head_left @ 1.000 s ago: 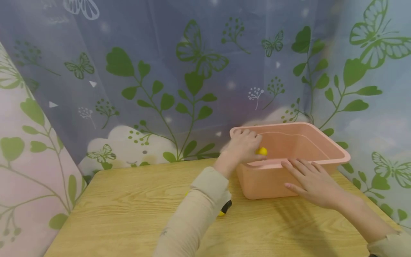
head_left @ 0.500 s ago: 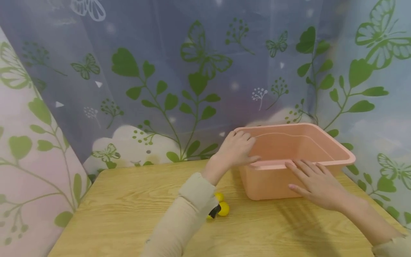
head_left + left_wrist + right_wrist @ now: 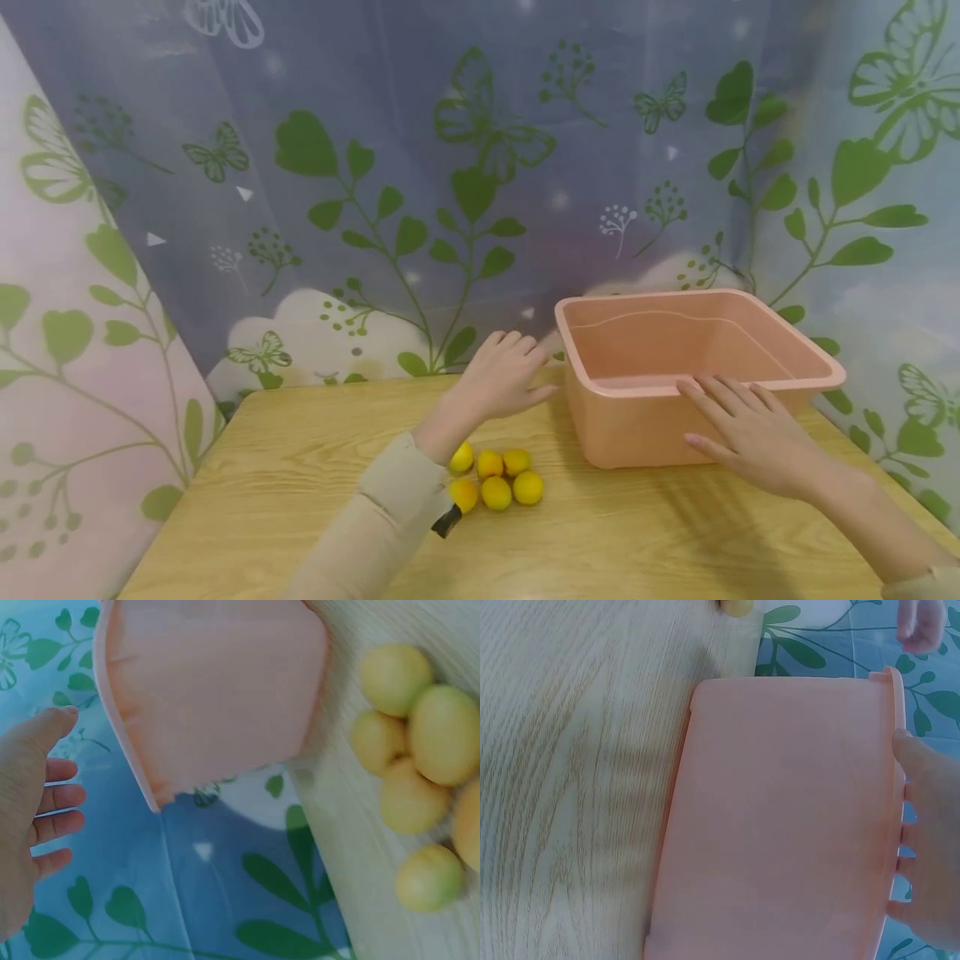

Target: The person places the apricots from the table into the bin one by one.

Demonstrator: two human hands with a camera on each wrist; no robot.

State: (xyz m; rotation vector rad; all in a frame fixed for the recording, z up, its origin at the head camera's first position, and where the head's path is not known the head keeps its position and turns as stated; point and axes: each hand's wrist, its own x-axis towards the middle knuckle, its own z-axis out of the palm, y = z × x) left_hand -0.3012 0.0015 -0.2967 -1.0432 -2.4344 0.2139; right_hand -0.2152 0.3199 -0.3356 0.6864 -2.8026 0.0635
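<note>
My left hand (image 3: 498,377) hangs in the air left of the pink plastic tub (image 3: 645,429), its fingers loosely bent and holding nothing. In the left wrist view its thumb and fingers (image 3: 61,798) are apart from the tub's rim. Below it, several small round yellow fruits (image 3: 497,492), some tinged green, lie grouped on the table beside my left sleeve. My right hand (image 3: 753,437) rests on the tub's near rim with straight fingers, the thumb against the outer wall. The near wall hides part of the tub's floor; no fruit shows inside.
The wood-grain table (image 3: 315,475) carries the tub at its back right. A curtain (image 3: 360,208) printed with leaves and butterflies hangs right behind the table and along both sides. A black piece (image 3: 447,522) shows at my left cuff.
One second ago my left hand held a yellow fruit over the tub. The fruit has left the hand, which has moved left off the tub, uncovering the grouped fruits. My right hand stays on the rim.
</note>
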